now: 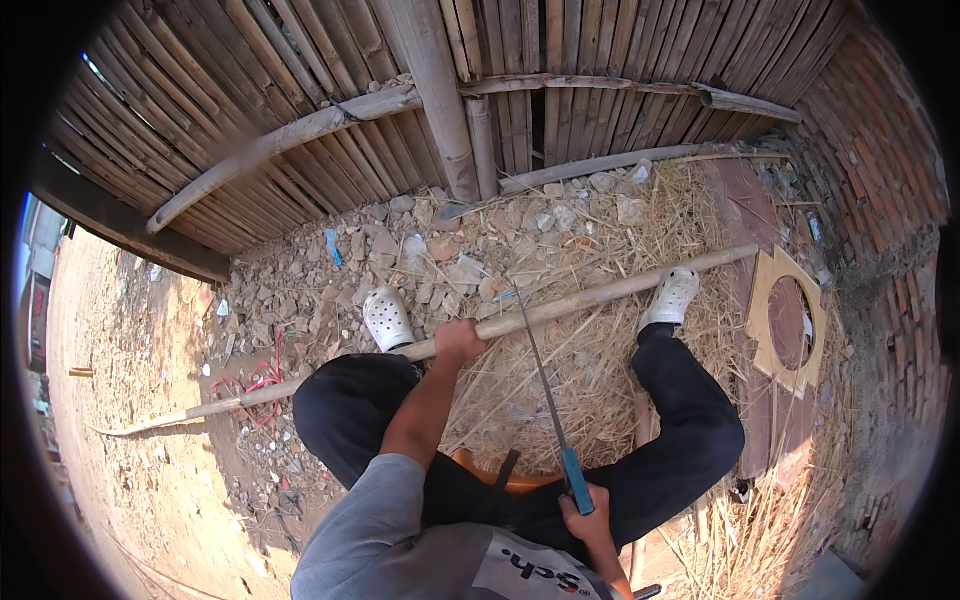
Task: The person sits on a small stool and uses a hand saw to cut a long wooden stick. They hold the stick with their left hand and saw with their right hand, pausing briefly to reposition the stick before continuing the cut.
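Observation:
A long, peeled wooden pole (610,292) slants across in front of me, from the dirt at the left to the reddish slab at the right. My left hand (460,342) is wrapped round it, just right of my left knee. In my right hand (588,515), near my lap, is the blue handle of a hand saw (547,385). Its long, narrow blade points away from me and crosses the pole right of my left hand. Seen nearly edge-on, the blade shows no clear teeth. I cannot tell whether it has cut into the wood.
My white clogs (386,318) stand apart beside the pole. A light board with a round hole (787,318) lies at right, near a brick wall (890,200). Rubble (380,245) and straw (530,410) cover the ground below a bamboo wall (610,50). Red cord (262,385) lies at left.

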`<state>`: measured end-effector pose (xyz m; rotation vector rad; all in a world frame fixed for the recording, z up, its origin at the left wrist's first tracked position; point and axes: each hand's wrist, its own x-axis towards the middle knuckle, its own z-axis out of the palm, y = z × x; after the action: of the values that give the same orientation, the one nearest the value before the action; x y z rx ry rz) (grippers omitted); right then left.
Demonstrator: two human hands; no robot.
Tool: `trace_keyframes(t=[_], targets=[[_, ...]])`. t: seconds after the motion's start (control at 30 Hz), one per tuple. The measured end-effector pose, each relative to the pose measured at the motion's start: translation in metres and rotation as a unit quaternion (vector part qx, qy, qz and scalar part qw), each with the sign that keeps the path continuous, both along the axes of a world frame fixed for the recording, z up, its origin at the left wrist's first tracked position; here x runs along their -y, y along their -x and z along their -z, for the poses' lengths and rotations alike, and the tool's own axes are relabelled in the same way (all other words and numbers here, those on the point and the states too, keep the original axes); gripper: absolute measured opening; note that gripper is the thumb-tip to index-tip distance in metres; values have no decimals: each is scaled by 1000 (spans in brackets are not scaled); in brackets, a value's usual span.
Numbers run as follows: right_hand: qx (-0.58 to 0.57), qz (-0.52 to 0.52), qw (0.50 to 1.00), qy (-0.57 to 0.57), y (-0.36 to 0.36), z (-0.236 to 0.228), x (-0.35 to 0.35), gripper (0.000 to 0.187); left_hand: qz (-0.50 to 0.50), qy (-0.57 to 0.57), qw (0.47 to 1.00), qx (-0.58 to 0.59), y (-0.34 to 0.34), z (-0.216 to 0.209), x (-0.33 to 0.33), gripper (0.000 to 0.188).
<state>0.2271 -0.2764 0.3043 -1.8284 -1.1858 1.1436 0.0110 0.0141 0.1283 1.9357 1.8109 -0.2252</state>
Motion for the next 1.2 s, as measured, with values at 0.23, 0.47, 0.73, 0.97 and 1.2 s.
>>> trace_keyframes(t=[0.23, 0.47, 0.73, 0.97, 1.2], targets=[[-75, 35, 996, -16, 19, 107, -186, 16, -5, -6, 1000, 13, 0, 23, -44, 40], [12, -27, 999, 19, 13, 27, -65, 21, -21, 16, 1000, 5, 12, 38, -52, 40], [59, -135, 989, 9, 65, 45, -52, 22, -8, 38, 999, -33, 18, 15, -51, 43], [-25, -34, 998, 42, -15, -32, -8, 18, -4, 24, 1000, -19, 18, 7, -33, 43], [-9, -8, 1000, -28, 41, 75, -132, 17, -2, -8, 1000, 0, 21, -6, -39, 42]])
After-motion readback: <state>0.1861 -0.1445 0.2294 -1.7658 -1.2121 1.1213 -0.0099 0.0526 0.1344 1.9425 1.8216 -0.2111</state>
